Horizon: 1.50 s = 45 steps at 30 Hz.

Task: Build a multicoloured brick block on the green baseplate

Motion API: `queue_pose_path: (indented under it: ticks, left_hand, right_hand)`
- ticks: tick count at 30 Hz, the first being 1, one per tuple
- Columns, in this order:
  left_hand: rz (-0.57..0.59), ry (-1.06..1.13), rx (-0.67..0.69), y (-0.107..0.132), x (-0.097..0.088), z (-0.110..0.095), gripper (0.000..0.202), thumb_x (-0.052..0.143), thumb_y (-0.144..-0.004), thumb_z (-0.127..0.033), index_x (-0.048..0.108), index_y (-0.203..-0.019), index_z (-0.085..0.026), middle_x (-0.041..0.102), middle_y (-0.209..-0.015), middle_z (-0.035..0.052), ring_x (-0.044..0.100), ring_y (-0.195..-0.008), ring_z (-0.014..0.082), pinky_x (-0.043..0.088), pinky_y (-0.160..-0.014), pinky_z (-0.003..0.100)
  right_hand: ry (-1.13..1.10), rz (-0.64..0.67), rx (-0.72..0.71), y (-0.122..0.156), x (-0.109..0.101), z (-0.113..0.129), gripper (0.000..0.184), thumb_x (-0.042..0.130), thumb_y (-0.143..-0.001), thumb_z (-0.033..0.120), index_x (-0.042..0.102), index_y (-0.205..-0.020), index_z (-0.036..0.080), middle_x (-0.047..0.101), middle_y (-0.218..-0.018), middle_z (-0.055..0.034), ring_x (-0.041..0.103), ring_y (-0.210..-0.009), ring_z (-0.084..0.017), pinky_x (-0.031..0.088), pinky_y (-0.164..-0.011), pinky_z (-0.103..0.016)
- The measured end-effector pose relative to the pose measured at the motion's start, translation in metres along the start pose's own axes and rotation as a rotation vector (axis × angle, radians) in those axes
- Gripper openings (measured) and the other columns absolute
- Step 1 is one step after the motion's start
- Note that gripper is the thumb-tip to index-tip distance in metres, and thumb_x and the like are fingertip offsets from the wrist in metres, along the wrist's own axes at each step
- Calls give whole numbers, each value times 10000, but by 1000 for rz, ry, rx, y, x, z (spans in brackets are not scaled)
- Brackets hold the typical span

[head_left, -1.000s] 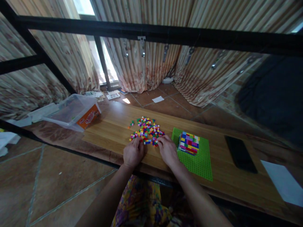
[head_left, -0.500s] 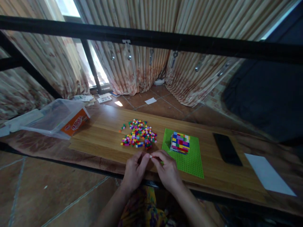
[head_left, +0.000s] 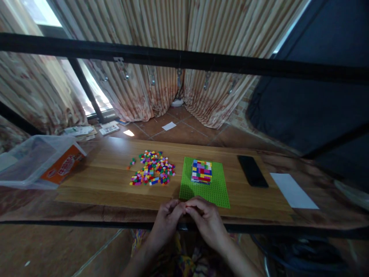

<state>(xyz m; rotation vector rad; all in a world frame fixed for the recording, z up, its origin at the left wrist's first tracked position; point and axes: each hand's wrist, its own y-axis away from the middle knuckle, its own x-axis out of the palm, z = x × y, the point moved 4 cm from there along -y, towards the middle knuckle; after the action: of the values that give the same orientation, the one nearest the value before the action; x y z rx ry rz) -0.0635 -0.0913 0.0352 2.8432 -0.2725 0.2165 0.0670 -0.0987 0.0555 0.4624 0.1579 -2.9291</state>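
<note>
My left hand (head_left: 168, 219) and my right hand (head_left: 206, 219) meet at the table's front edge. Thumbs and fingers of both are pinched together, tip to tip. A tiny building brick sits between them, almost wholly covered by the fingertips. Just beyond the right hand lies a green studded baseplate (head_left: 219, 192). On it stands a block built of many coloured bricks (head_left: 201, 172), with red, yellow, blue, white and purple on top. A loose pile of small coloured bricks (head_left: 152, 168) is spread on the wood, ahead and to the left of my hands.
The wooden tabletop (head_left: 109, 173) carries a black phone (head_left: 253, 171) on the right, with a white paper sheet (head_left: 294, 191) beyond it. A clear plastic box (head_left: 25, 157) with an orange label stands at the left end. A dark metal rail (head_left: 161, 55) crosses above, before curtains.
The view has swung right and tilted, so the table things appear further left. My hands stay pinched together; the white bit that showed between the fingertips is now mostly covered.
</note>
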Motion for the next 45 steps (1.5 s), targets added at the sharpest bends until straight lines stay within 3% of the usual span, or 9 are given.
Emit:
queue_pose_path:
  ticks: [2, 5, 9, 12, 17, 22, 29, 37, 45]
  left_hand:
    - [27, 58, -33, -1, 6, 2, 370, 550, -808, -425, 409, -570, -179, 280, -515, -73, 219, -494, 63, 224, -480, 202]
    - [36, 24, -29, -5, 8, 1, 379, 561, -802, -449, 433, -572, -176, 331, -509, -63, 271, -491, 63, 245, -487, 201]
    - [-48, -200, 56, -15, -10, -1, 386, 539, -829, -460, 475, -582, -170, 410, -546, -43, 368, -526, 75, 307, -527, 203]
    - [-95, -418, 155, -20, -29, -2, 361, 518, -851, -454, 521, -622, -175, 448, -575, -37, 436, -563, 92, 348, -564, 211]
    - [-186, -749, 347, -28, -52, -4, 252, 515, -868, -382, 628, -750, -189, 635, -741, 6, 599, -709, 139, 433, -704, 242]
    - [-190, -862, 445, -34, -54, -2, 239, 495, -886, -359, 638, -778, -200, 686, -810, 30, 646, -760, 155, 466, -722, 250]
    - [-183, -881, 447, -36, -55, -3, 254, 494, -898, -360, 633, -758, -200, 677, -766, 20, 641, -714, 140, 472, -693, 240]
    - [-175, -891, 435, -35, -53, -6, 259, 485, -900, -360, 635, -768, -195, 679, -773, 32, 639, -721, 147, 471, -687, 241]
    - [-172, -859, 425, -33, -52, -9, 239, 501, -887, -337, 641, -757, -193, 674, -757, 26, 636, -711, 145, 466, -683, 236]
  right_hand:
    - [-81, -50, 32, 2, -6, -4, 132, 591, -885, 294, 704, -848, 235, 666, -832, -7, 613, -807, -147, 464, -721, -255]
    - [-195, -207, 101, 0, -20, -16, 138, 656, -832, 349, 723, -859, 231, 685, -802, -8, 622, -764, -147, 482, -700, -261]
    - [-351, -507, 169, -7, -54, -41, 209, 726, -754, 397, 721, -871, 224, 703, -742, -7, 635, -670, -140, 513, -650, -270]
    - [-395, -619, 143, -17, -79, -55, 240, 754, -717, 404, 706, -862, 218, 718, -772, -13, 665, -714, -159, 537, -697, -303]
    - [-239, -620, 102, -38, -103, -67, 239, 719, -746, 412, 699, -871, 209, 714, -800, -21, 667, -746, -179, 524, -736, -338]
    - [-53, -635, 27, -67, -110, -72, 189, 707, -734, 398, 736, -787, 219, 704, -844, -37, 635, -831, -198, 486, -778, -347]
    - [-126, -612, 21, -93, -102, -86, 163, 742, -676, 383, 757, -760, 244, 700, -870, -33, 623, -884, -207, 465, -856, -373]
    - [-227, -619, 75, -94, -104, -95, 213, 769, -632, 402, 755, -759, 232, 704, -853, -24, 618, -881, -198, 469, -863, -371]
    - [-157, -604, 43, -94, -105, -96, 191, 784, -624, 385, 749, -730, 230, 697, -885, -27, 612, -924, -195, 452, -912, -382]
